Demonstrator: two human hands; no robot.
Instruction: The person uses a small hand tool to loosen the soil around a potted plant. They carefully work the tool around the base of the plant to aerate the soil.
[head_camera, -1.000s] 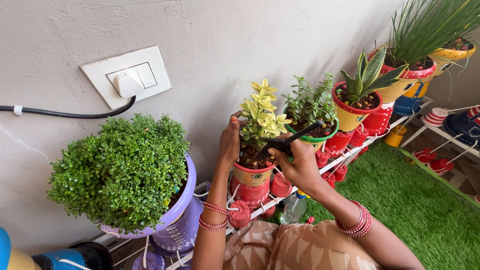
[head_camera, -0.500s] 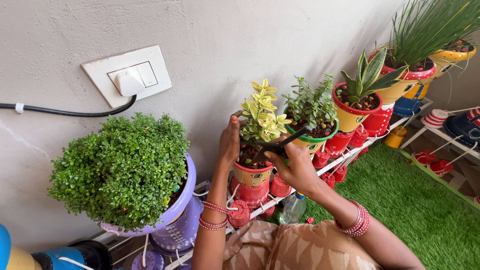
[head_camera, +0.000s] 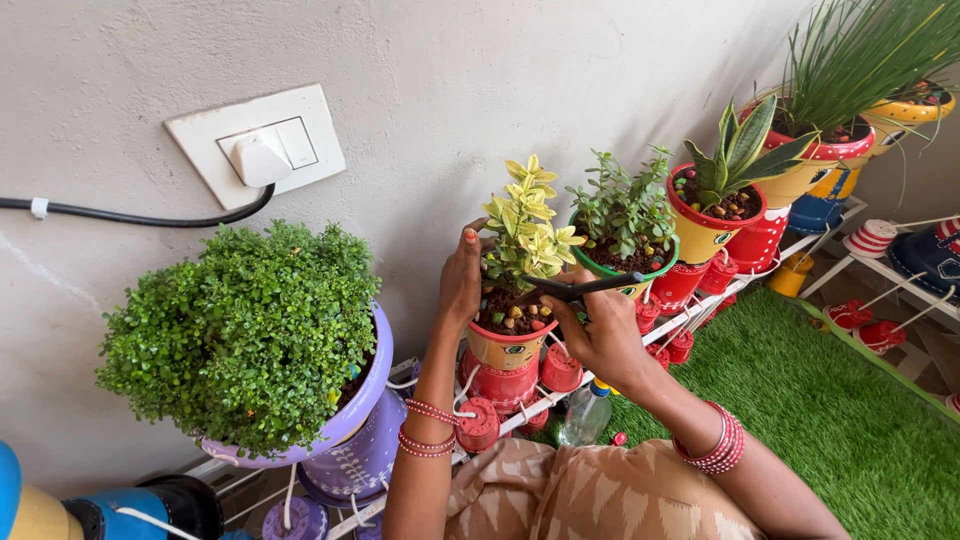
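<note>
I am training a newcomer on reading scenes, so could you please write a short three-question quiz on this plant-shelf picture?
1. True or false: the right hand holds black scissors.
2. What does the left hand touch?
A. the round purple plastic pot
B. the yellow-green leafy plant in the small yellow pot with a red rim
C. the white wall switch plate
3. Fill in: the floor beside the white wire shelf is covered with green artificial ____.

Key: 1 true; 2 B; 3 grass.
</note>
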